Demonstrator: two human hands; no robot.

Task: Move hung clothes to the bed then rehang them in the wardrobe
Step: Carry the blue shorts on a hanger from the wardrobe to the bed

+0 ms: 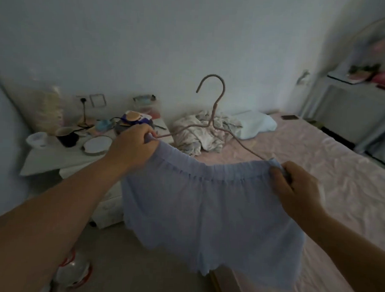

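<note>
The person holds a pair of light blue shorts (208, 212) up over the edge of the bed (318, 173), the waistband stretched between both hands. The left hand (132, 147) has its fingers curled round the waistband's left end together with the left arm of a thin pink hanger (212, 115); the right hand (295, 190) pinches the right end where the hanger's other arm meets the cloth. The hook stands upright above the waistband. The step looks like fitting the shorts on the hanger for rehanging. To do it well, the waistband should be kept taut and level, each end seated squarely on its hanger arm, and one hand should let go only once the cloth sits firm, lest it slide off the thin wire
</note>
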